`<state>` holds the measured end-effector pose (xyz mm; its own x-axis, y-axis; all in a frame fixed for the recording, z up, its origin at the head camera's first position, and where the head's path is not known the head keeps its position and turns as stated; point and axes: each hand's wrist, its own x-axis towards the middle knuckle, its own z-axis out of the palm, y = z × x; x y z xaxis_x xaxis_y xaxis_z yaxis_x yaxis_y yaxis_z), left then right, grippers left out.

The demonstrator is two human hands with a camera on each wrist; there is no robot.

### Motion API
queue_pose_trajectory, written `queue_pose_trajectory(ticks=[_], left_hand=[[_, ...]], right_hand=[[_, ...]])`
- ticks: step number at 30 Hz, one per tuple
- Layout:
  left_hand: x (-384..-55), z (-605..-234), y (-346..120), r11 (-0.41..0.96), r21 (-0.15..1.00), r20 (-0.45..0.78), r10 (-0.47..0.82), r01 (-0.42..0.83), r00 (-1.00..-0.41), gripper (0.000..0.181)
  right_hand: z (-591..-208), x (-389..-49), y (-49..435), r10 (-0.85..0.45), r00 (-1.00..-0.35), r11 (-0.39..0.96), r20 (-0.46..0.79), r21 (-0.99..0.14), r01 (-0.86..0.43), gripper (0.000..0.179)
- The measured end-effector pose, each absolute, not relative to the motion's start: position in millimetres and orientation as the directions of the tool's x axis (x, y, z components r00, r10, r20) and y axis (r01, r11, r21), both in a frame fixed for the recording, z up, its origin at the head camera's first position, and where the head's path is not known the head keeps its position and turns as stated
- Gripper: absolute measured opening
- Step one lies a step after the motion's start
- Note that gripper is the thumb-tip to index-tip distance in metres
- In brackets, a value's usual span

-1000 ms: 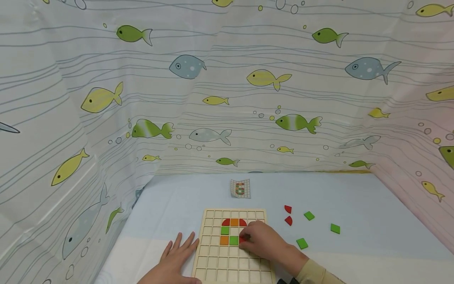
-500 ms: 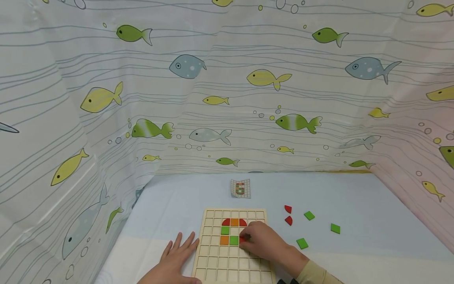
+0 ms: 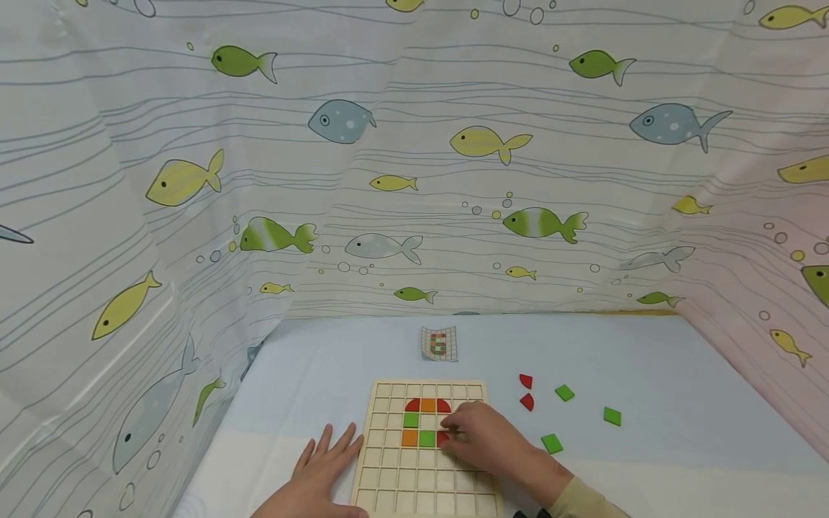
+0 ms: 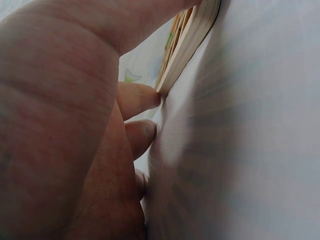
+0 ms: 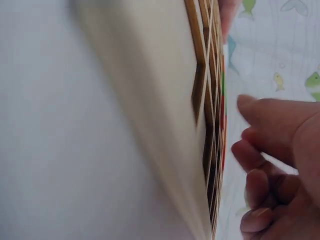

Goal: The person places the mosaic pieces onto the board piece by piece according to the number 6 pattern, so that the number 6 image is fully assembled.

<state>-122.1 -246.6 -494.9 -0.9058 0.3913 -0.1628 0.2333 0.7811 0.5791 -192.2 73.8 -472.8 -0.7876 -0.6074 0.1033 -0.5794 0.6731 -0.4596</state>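
Observation:
A wooden grid board point(image 3: 388, 478) lies on the table, with red, orange point(image 3: 428, 405) and green point(image 3: 427, 439) tiles set in its upper middle cells. My left hand point(image 3: 317, 478) is spread flat at the board's left side, fingertips on the cloth and thumb against the near left corner. Over the board's right half is my right hand point(image 3: 488, 439), beside a red tile point(image 3: 442, 438) that it partly hides. In the right wrist view the right thumb and loosely bent fingers stand just off the tiles, with nothing seen between them.
Right of the board lie two red quarter-round tiles point(image 3: 527, 402) and three green square tiles point(image 3: 551, 444). A small pattern card point(image 3: 438, 344) rests behind the board. A fish-printed curtain point(image 3: 414, 216) surrounds the table's back and sides.
My right hand has shifted slightly right and up from the red tile, its fingertips parting and showing more of the tile. The left hand and board stay put.

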Motion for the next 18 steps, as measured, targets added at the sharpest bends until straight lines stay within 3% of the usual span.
queue_pose_trajectory(ticks=[9, 18], left_hand=[[-123, -494, -246, 0.779, 0.589, -0.183, 0.386, 0.213, -0.904, 0.114], [-121, -494, -247, 0.785, 0.566, -0.146, 0.397, 0.253, -0.906, 0.112]], right_hand=[[-472, -188, 115, -0.519, -0.848, 0.684, 0.109, -0.541, -0.489, 0.034], [-475, -182, 157, -0.432, -0.894, 0.729, 0.121, -0.536, -0.425, 0.037]])
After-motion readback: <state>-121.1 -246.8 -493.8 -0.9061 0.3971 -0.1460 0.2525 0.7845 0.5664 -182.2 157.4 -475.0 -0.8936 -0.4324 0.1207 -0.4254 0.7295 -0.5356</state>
